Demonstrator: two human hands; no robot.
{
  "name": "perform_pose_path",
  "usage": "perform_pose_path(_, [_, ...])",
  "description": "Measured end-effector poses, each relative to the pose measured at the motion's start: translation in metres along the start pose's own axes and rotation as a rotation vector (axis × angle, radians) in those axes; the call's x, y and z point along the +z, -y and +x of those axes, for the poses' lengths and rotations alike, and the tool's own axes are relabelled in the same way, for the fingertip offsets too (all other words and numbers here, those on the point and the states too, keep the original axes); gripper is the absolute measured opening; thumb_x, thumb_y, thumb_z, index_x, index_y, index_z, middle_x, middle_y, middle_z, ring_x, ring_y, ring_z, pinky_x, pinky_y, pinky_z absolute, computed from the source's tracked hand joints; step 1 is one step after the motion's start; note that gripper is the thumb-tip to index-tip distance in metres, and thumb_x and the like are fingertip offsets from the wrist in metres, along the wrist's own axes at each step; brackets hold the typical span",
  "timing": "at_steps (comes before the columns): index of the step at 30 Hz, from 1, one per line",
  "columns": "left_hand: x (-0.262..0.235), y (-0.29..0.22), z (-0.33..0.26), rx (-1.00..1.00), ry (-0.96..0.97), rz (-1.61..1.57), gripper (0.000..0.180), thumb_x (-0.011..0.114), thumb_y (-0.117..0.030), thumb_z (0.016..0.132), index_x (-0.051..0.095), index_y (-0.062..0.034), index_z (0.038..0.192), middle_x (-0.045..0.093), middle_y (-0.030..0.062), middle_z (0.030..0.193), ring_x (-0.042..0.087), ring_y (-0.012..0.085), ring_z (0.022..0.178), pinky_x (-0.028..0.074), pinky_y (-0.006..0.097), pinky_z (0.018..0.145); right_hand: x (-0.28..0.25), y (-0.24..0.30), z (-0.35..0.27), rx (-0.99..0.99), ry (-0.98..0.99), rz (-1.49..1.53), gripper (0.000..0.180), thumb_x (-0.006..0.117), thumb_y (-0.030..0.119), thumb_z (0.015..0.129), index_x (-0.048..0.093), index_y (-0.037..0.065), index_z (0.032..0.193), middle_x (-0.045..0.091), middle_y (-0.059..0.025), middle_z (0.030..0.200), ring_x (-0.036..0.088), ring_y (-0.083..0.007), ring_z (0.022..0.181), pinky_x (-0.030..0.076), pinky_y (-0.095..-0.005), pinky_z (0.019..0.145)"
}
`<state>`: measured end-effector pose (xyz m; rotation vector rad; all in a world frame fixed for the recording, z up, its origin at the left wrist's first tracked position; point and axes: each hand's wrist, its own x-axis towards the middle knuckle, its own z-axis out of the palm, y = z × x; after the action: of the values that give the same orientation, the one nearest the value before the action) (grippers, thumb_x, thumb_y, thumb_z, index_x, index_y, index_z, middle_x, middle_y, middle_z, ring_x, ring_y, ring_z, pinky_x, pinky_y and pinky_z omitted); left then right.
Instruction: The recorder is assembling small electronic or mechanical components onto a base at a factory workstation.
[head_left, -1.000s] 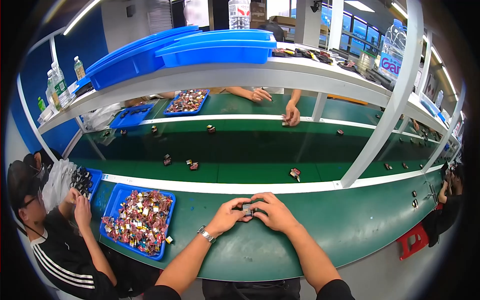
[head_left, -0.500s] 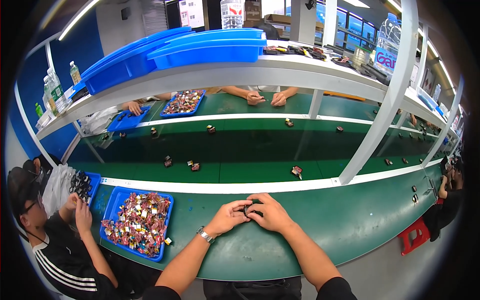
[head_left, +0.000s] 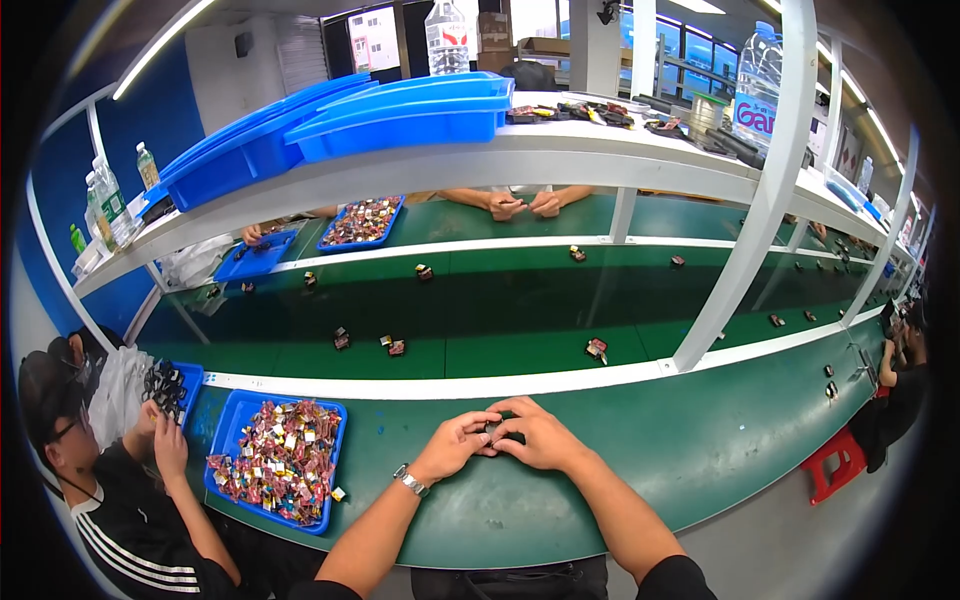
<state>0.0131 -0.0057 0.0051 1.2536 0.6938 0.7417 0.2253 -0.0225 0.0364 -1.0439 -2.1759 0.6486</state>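
Over the green work surface [head_left: 560, 520], my left hand [head_left: 455, 446] and my right hand [head_left: 538, 436] meet, with fingers closed around one small dark piece [head_left: 491, 428]. Most of the piece is hidden by my fingers, so its kind cannot be made out. Left of my left forearm sits a blue tray [head_left: 228, 425] heaped with small reddish parts [head_left: 285, 450] with white and yellow bits. One such loose part [head_left: 338, 494] lies at the tray's right edge.
Behind my hands runs a white rail [head_left: 450, 388], then a dark green belt [head_left: 480, 320] with scattered small parts. A white post [head_left: 735, 230] holds a shelf carrying blue trays [head_left: 400, 120] and bottles. A co-worker [head_left: 110, 500] sits at left; a red stool [head_left: 835, 465] stands right.
The view has tilted slightly, so the shelf and rail appear lower. My hands stay together on the small dark piece, with slight finger movement. Across the belt, another person's hands have shifted a little.
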Motion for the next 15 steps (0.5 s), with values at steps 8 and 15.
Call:
perform_pose_path(8, [-0.001, 0.001, -0.001, 0.017, -0.030, -0.110, 0.035, 0.047, 0.001, 0.098, 0.050, 0.0040, 0.133, 0.056, 0.0136, 0.127, 0.061, 0.0191, 0.109, 0.055, 0.033, 0.095, 0.011, 0.000, 0.000, -0.040, -0.137, -0.024, 0.011, 0.072, 0.013, 0.081, 0.073, 0.009, 0.091, 0.062, -0.0059, 0.121, 0.054, -0.0266, 0.117, 0.047, -0.0385, 0.097])
perform_pose_path(15, [0.002, 0.007, 0.001, 0.044, -0.088, -0.037, 0.034, 0.046, 0.002, 0.098, 0.049, 0.0045, 0.132, 0.060, 0.0150, 0.123, 0.063, 0.0197, 0.107, 0.056, 0.032, 0.092, 0.009, -0.001, 0.001, -0.093, -0.181, 0.007, 0.012, 0.073, 0.014, 0.080, 0.074, 0.008, 0.091, 0.063, -0.0059, 0.119, 0.055, -0.0265, 0.117, 0.048, -0.0386, 0.096])
